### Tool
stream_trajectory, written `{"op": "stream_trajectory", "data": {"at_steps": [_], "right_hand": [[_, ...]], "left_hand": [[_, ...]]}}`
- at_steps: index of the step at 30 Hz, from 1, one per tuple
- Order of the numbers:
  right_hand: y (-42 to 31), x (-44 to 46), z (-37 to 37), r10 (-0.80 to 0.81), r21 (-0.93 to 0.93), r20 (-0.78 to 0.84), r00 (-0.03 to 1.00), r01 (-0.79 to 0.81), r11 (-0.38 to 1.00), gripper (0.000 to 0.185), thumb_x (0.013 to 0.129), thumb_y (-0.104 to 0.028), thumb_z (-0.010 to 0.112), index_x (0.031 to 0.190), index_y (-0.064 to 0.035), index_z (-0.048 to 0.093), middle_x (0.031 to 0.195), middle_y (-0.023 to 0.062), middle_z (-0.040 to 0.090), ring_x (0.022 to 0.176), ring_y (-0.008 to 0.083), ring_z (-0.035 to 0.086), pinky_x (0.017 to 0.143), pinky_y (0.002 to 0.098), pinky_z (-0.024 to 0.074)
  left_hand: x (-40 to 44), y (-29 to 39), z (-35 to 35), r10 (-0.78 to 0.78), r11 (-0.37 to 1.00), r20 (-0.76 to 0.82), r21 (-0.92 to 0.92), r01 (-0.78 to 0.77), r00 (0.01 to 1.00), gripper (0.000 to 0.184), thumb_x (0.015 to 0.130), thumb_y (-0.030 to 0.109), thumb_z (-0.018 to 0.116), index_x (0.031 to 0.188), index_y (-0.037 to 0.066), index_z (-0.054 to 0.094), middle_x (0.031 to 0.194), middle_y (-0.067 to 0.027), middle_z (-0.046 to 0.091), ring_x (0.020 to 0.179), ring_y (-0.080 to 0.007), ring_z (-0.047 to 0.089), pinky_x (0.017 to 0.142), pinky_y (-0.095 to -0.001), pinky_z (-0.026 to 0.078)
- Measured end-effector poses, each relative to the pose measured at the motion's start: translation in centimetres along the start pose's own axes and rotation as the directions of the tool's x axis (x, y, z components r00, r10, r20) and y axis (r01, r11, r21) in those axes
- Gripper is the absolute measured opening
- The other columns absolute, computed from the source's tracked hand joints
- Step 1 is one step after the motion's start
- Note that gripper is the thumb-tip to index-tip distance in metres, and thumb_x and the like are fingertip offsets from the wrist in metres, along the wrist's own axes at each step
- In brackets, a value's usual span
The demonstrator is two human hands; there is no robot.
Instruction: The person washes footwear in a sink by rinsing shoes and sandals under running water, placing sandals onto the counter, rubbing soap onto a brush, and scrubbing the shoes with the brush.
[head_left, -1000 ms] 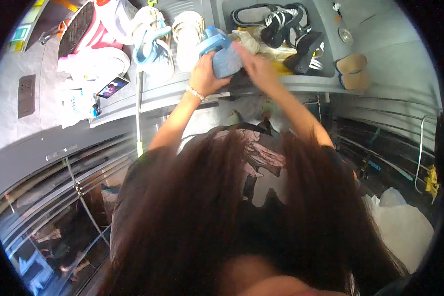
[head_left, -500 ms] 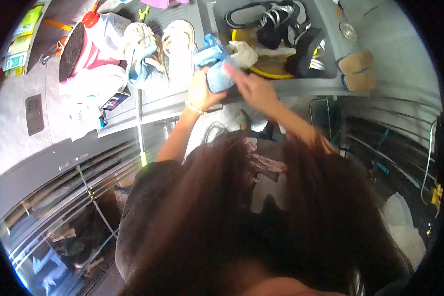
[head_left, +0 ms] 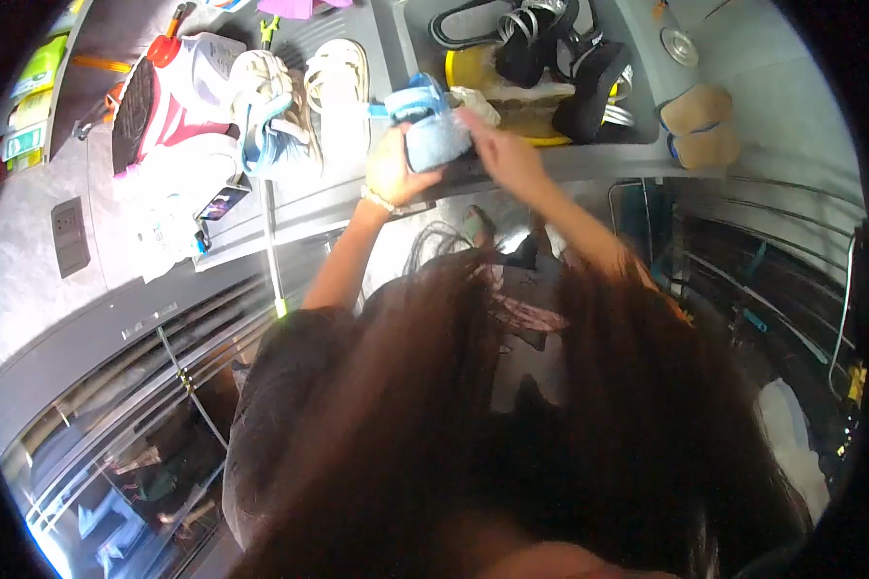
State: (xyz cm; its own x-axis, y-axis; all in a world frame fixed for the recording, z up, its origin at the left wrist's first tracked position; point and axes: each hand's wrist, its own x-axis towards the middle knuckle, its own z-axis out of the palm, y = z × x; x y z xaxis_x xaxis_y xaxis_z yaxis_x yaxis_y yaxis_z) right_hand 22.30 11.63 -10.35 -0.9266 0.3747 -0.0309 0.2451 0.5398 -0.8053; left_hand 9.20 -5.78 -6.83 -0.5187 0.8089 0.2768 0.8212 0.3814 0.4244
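Observation:
My left hand (head_left: pixel 389 174) is wrapped around a light blue sandal (head_left: pixel 436 143), gripping it from the left side near the sink's front edge. The sandal's straps point away from me. On its right, my right hand (head_left: pixel 510 159) is closed with its fingertips against or close to the sandal; whatever those fingers hold is too blurred to make out. A crumpled whitish thing (head_left: pixel 476 104) lies just behind my right fingertips. To the left of the sandal, a cream sandal (head_left: pixel 338 77) and a white and blue sneaker (head_left: pixel 270 121) rest on the ridged counter.
In the grey sink (head_left: pixel 637 96) sit a yellow basin (head_left: pixel 465 69) and several black sandals (head_left: pixel 589 92). Tan soles (head_left: pixel 700 125) lean at the right rim. A red-capped bottle (head_left: pixel 203 68), a pink-soled shoe (head_left: pixel 164 116) and a phone (head_left: pixel 224 201) are at left.
The sandal has tilted slightly in my left hand. My right hand has shifted a little to the right and upward along it.

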Motion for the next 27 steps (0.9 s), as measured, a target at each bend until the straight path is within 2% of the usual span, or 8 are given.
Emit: {"op": "stream_trajectory", "data": {"at_steps": [5,10,13,16,19,22,23,27], "right_hand": [[-3.7,-3.4,0.8,-0.19,-0.038,-0.033,0.981,0.189,0.981,0.049,0.091,-0.026,0.051,0.139,-0.0301,0.042,0.069,0.0167,0.056,0.059,0.0352,0.056,0.054,0.0428,0.0454],[-0.9,-1.7,0.6,0.051,-0.037,-0.025,0.998,-0.052,0.998,0.048,0.093,-0.024,0.048,0.14,-0.0288,0.04,0.078,0.0174,0.063,0.064,0.0355,0.06,0.057,0.044,0.0476],[-1.9,-2.2,0.7,-0.201,-0.082,-0.077,0.976,0.195,0.977,0.048,0.093,-0.022,0.049,0.14,-0.0277,0.04,0.075,0.0183,0.062,0.063,0.036,0.06,0.057,0.0445,0.0477],[-0.5,-0.8,-0.1,-0.003,0.043,0.019,1.0,0.002,0.999,0.049,0.09,-0.023,0.054,0.138,-0.0292,0.044,0.083,0.0158,0.063,0.062,0.0372,0.059,0.057,0.0444,0.0481],[-5.0,-3.3,2.2,-0.212,-0.044,-0.002,0.977,0.212,0.976,0.046,0.092,-0.024,0.051,0.137,-0.0264,0.044,0.088,0.0155,0.064,0.064,0.0369,0.061,0.058,0.044,0.0485],[-2.8,-1.3,2.4,-0.267,0.137,-0.285,0.921,0.314,0.939,0.052,0.092,-0.027,0.049,0.142,-0.0304,0.036,0.078,0.0169,0.063,0.059,0.035,0.06,0.053,0.0467,0.0487],[-1.4,-0.3,1.6,-0.004,0.05,-0.098,0.995,0.009,0.999,0.05,0.093,-0.029,0.048,0.141,-0.0302,0.036,0.08,0.0179,0.063,0.061,0.035,0.061,0.054,0.0476,0.0487],[-3.5,-2.6,-0.1,-0.097,-0.092,0.01,0.995,0.097,0.991,0.045,0.095,-0.026,0.045,0.14,-0.0283,0.041,0.073,0.0177,0.061,0.063,0.0371,0.06,0.056,0.0456,0.0463]], "left_hand": [[-0.2,-1.1,0.7,0.043,0.999,-0.031,-0.021,-0.044,0.999,0.078,0.052,0.033,0.084,0.113,-0.002,0.049,0.099,-0.0185,0.058,0.091,-0.0361,0.059,0.08,-0.0406,0.049],[-0.2,-0.1,0.2,-0.027,1.0,0.012,-0.008,0.027,1.0,0.077,0.051,0.032,0.084,0.112,-0.001,0.049,0.096,-0.0183,0.057,0.089,-0.0359,0.059,0.079,-0.0404,0.049],[0.1,-0.5,0.4,0.002,1.0,0.024,-0.017,-0.001,1.0,0.078,0.054,0.035,0.084,0.112,-0.002,0.048,0.096,-0.0188,0.057,0.088,-0.0362,0.059,0.079,-0.0413,0.049],[0.2,-0.5,0.3,-0.023,1.0,0.033,-0.012,0.023,0.999,0.076,0.054,0.037,0.085,0.109,-0.002,0.051,0.097,-0.0194,0.057,0.089,-0.0365,0.059,0.079,-0.0417,0.049],[-0.2,-3.0,1.2,0.38,0.912,-0.002,0.164,-0.375,0.925,0.08,0.051,0.039,0.085,0.11,-0.001,0.051,0.1,-0.0191,0.058,0.091,-0.0364,0.059,0.079,-0.0414,0.049],[-0.1,-0.9,0.3,-0.078,0.997,0.135,-0.004,0.08,0.988,0.079,0.051,0.033,0.084,0.114,-0.001,0.049,0.1,-0.0184,0.058,0.091,-0.0354,0.059,0.079,-0.0404,0.049],[-0.1,-0.4,0.2,-0.042,0.999,0.057,-0.017,0.043,0.997,0.078,0.052,0.032,0.083,0.114,-0.001,0.049,0.1,-0.0181,0.057,0.09,-0.035,0.059,0.079,-0.04,0.049],[-0.1,-0.3,0.2,-0.069,0.997,0.069,-0.025,0.071,0.995,0.077,0.054,0.031,0.086,0.114,0.0,0.049,0.096,-0.0177,0.059,0.089,-0.0341,0.06,0.079,-0.0403,0.049]]}}
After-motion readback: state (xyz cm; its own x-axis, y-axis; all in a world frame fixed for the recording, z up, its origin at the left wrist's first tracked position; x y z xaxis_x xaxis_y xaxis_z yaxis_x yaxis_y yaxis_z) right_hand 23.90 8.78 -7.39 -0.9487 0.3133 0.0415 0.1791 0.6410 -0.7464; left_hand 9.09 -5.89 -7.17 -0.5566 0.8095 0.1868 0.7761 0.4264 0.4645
